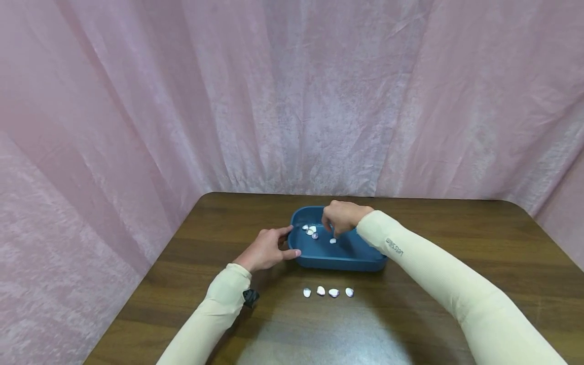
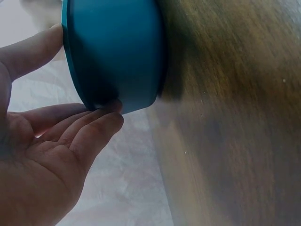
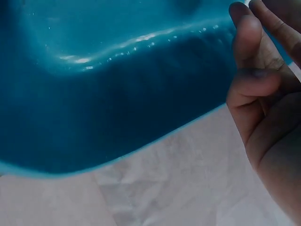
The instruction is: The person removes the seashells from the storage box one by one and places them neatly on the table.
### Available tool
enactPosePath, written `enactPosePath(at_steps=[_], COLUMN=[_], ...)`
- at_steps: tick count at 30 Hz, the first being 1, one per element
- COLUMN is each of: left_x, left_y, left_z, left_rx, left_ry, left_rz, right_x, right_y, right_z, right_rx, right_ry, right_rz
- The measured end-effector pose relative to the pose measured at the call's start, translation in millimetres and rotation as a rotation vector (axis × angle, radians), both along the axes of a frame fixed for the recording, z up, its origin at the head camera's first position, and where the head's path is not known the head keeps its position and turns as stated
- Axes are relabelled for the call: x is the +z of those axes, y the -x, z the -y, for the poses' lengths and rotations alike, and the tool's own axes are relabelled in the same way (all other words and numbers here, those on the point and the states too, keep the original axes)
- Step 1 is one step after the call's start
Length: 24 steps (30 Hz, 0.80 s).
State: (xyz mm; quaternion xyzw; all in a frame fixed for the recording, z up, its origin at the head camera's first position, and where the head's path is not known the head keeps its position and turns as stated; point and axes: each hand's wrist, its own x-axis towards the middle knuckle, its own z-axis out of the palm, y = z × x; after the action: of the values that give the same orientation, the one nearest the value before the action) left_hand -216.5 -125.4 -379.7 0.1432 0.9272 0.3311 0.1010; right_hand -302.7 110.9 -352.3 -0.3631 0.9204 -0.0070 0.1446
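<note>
A blue tray [image 1: 339, 263] stands on the table, with several small white seashells [image 1: 310, 231] grouped at its left end. My left hand [image 1: 269, 248] rests against the tray's left end, thumb at the front corner and fingers farther back. In the left wrist view its fairly straight fingers [image 2: 96, 136] touch the outer wall. My right hand [image 1: 344, 216] reaches down into the tray, its fingertips pinching a small white seashell [image 1: 333, 241] close to the tray floor. Only a sliver of white shows between those fingertips in the right wrist view.
In front of the tray, several white seashells [image 1: 334, 293] lie in a row on the brown wooden table [image 1: 438, 314]. A pink curtain [image 1: 319, 101] hangs behind the table's far edge and along the sides.
</note>
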Motion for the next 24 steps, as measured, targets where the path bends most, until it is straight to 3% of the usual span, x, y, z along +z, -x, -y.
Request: enactPosePath(at_steps=[8,16,24], left_x=[0.3,1.0,0.3], left_y=[-0.8,-1.3,-1.5], left_z=[-0.2,1.9,3.7], left_rx=[0.005,-0.003,-0.019], left_ry=[-0.014,-0.02,-0.018], left_rz=[0.023,0.01,-0.006], right_x=[-17.8,-22.8,-26.6], right_y=[2.6,1.9,3.2], right_z=[7.3,11.4,12.4], right_rx=[-0.03,-0.06,-0.035], right_ry=[-0.04,-0.046,-0.042], right_rz=[0.008,0.015,-0.01])
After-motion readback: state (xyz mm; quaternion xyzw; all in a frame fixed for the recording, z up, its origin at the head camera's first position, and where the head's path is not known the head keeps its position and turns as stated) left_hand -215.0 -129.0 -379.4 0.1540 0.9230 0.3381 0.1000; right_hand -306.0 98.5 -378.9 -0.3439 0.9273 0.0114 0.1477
